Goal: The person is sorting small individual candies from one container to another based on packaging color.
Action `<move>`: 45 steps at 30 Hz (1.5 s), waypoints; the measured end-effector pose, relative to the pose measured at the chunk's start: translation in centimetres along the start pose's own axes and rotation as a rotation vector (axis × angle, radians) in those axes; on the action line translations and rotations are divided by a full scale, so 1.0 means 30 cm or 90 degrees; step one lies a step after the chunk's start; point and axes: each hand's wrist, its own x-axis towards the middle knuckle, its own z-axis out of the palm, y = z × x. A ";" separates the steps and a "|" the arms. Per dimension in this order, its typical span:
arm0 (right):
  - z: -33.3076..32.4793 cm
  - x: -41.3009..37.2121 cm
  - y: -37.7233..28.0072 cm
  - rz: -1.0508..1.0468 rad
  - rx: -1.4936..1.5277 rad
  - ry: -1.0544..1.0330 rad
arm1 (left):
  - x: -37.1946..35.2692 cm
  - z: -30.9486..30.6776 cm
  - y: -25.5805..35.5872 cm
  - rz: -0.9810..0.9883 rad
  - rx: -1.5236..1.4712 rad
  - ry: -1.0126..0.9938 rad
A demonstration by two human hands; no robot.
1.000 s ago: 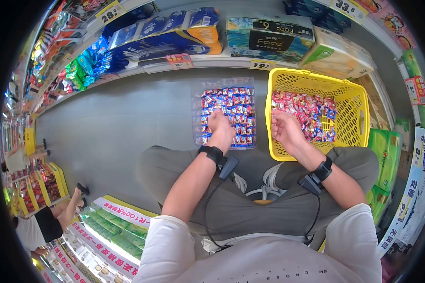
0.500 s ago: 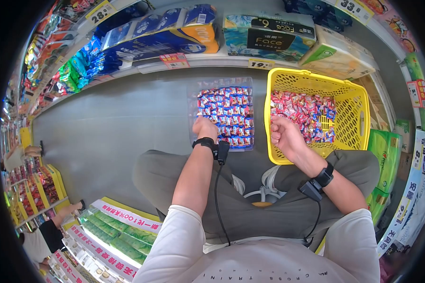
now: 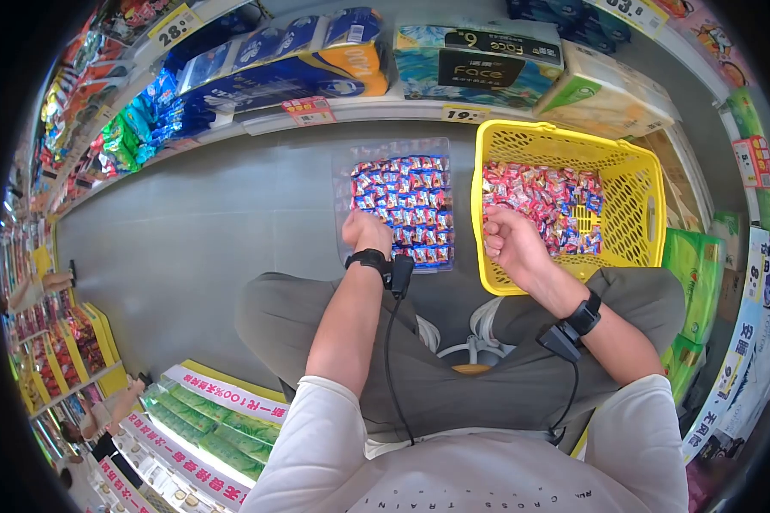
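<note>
A clear plastic tray (image 3: 342,171) lies on the floor with rows of blue-and-red wrapped candies (image 3: 411,201) in it. Over its left side is my left hand (image 3: 366,229), fingers closed and turned down; whatever they pinch is hidden. To the right stands a yellow plastic basket (image 3: 500,275), its bottom largely covered by loose pink, red and blue wrapped candies (image 3: 543,201). My right hand (image 3: 515,239) hangs at the basket's left side, above the candies, with the fingers curled together. I cannot make out what is in them.
Tissue packs (image 3: 479,68) line the low shelf ahead, and green packs (image 3: 693,282) stand on the right. My crossed legs (image 3: 316,316) are close behind the tray and basket. At the left, other people's arms (image 3: 51,282) reach among the shelves.
The view has shifted slightly, so tray and basket sit a little further left. Both hands keep nearly the same places and closed shape. A person at lower left has moved.
</note>
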 end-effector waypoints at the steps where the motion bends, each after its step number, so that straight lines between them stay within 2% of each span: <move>1: -0.004 -0.001 0.002 -0.002 0.001 0.001 | -0.014 0.002 -0.002 0.020 -0.001 -0.007; 4: -0.003 0.001 0.003 -0.008 0.008 -0.006 | -0.114 0.023 0.013 0.044 -0.001 -0.038; 6: -0.011 0.007 0.007 -0.015 -0.006 -0.015 | -0.256 0.033 0.062 -0.074 0.058 -0.116; 7: -0.008 0.005 0.007 -0.025 -0.018 -0.004 | -0.325 0.007 0.091 -0.117 0.108 -0.244; 8: -0.009 0.004 0.010 -0.031 -0.027 0.005 | -0.371 0.007 0.087 -0.119 0.112 -0.252; 10: -0.037 0.017 0.015 -0.042 -0.040 0.004 | -0.487 0.000 0.091 -0.153 0.136 -0.439; 11: -0.045 0.021 0.016 -0.056 -0.062 0.041 | -0.556 -0.033 0.101 -0.127 0.180 -0.512; 15: -0.078 0.032 -0.037 -0.086 -0.124 0.142 | -0.698 -0.097 0.097 -0.154 0.263 -0.624; 16: -0.098 0.028 -0.049 -0.077 -0.140 0.182 | -0.720 -0.121 0.093 -0.163 0.267 -0.625; 21: -0.251 0.183 -0.134 -0.075 -0.196 0.269 | -0.798 -0.149 0.129 -0.046 0.286 -0.616; 23: -0.301 0.238 -0.176 -0.064 -0.192 0.410 | -0.790 -0.157 0.110 -0.021 0.299 -0.631; 26: -0.667 0.583 -0.126 -0.072 -0.366 0.553 | -0.822 -0.170 0.146 -0.012 0.335 -0.627; 28: -0.716 0.542 -0.201 -0.033 -0.411 0.554 | -0.845 -0.158 0.139 -0.037 0.326 -0.633; 30: -0.658 0.579 -0.143 -0.045 -0.422 0.695 | -0.803 -0.160 0.185 -0.110 0.281 -0.614; 31: -0.712 0.460 -0.236 -0.054 -0.508 0.756 | -0.855 -0.147 0.137 -0.157 0.262 -0.623; 32: -0.663 0.483 -0.222 -0.049 -0.500 0.739 | -0.830 -0.143 0.162 -0.141 0.268 -0.612; 33: -0.637 0.520 -0.200 -0.102 -0.507 0.753 | -0.812 -0.140 0.189 -0.129 0.271 -0.599; 34: -0.702 0.445 -0.259 -0.157 -0.546 0.810 | -0.864 -0.137 0.152 -0.170 0.261 -0.605; 36: -0.694 0.510 -0.254 -0.158 -0.573 0.750 | -0.855 -0.122 0.187 -0.155 0.265 -0.603; 39: -0.825 0.549 -0.265 -0.103 -0.747 0.698 | -0.900 -0.115 0.181 -0.180 0.265 -0.622; 40: -0.848 0.557 -0.267 -0.101 -0.747 0.696 | -0.910 -0.111 0.182 -0.185 0.269 -0.634; 44: -0.862 0.528 -0.262 -0.173 -0.671 0.762 | -0.926 -0.106 0.171 -0.192 0.280 -0.628; 45: -0.817 0.492 -0.286 -0.191 -0.671 0.830 | -0.925 -0.104 0.164 -0.196 0.283 -0.627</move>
